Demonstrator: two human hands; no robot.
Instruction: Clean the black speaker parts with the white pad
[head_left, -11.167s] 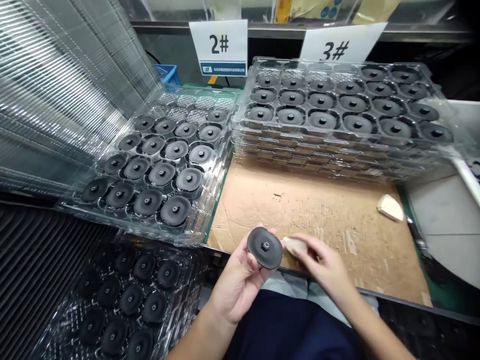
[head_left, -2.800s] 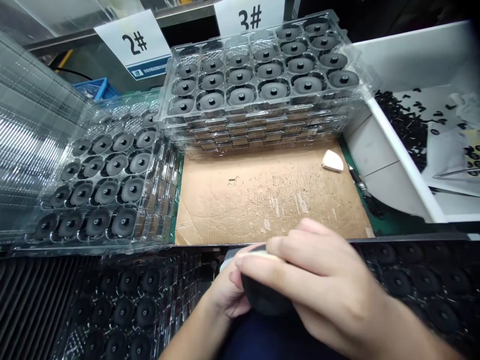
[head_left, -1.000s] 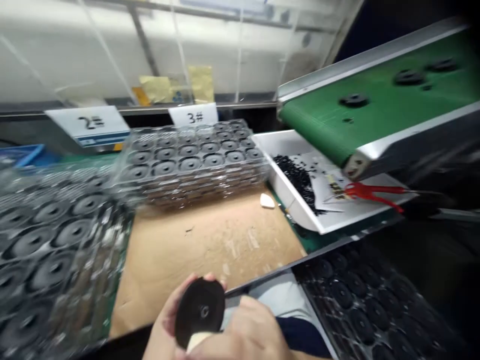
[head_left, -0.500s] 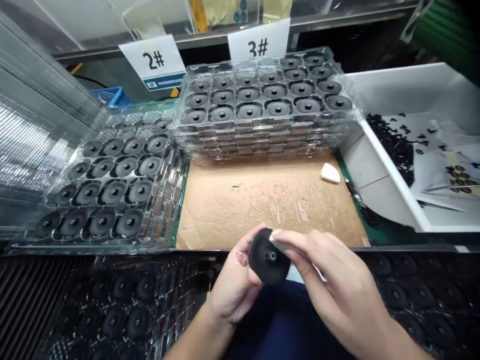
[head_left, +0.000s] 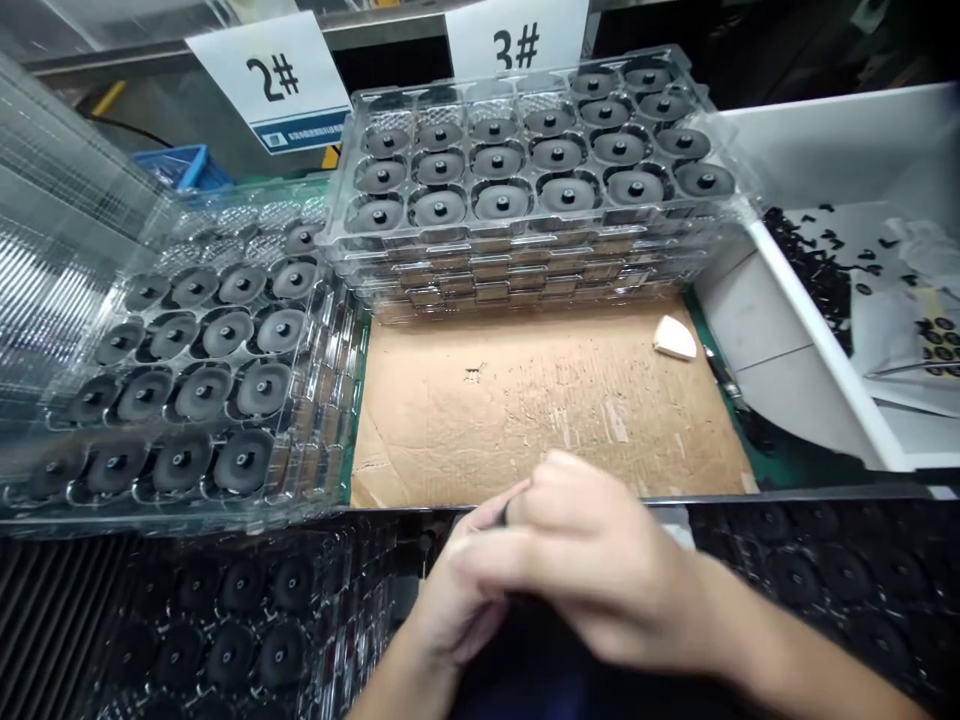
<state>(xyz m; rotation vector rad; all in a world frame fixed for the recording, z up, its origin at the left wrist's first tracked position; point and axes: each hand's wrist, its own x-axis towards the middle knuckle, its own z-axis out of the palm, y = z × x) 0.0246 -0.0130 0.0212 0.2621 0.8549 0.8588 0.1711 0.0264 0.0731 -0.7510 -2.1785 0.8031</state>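
Left hand (head_left: 457,590) and right hand (head_left: 592,560) pressed together low at bench edge, right cupped over left, fingers curled. Held item mostly hidden, only thin dark rim (head_left: 505,514) showing between hands; grip unclear. Brown corrugated cardboard sheet (head_left: 525,420) just ahead. White wedge-shaped foam sponge (head_left: 674,338) on cardboard, far right. Stacked clear plastic trays of black round discs (head_left: 525,190) beyond.

My right hand (head_left: 592,565) overlaps my left hand (head_left: 454,600), hiding anything held between them. The white bin (head_left: 821,345) runs off the frame's right edge; its small black pieces (head_left: 806,265) are too small to identify.
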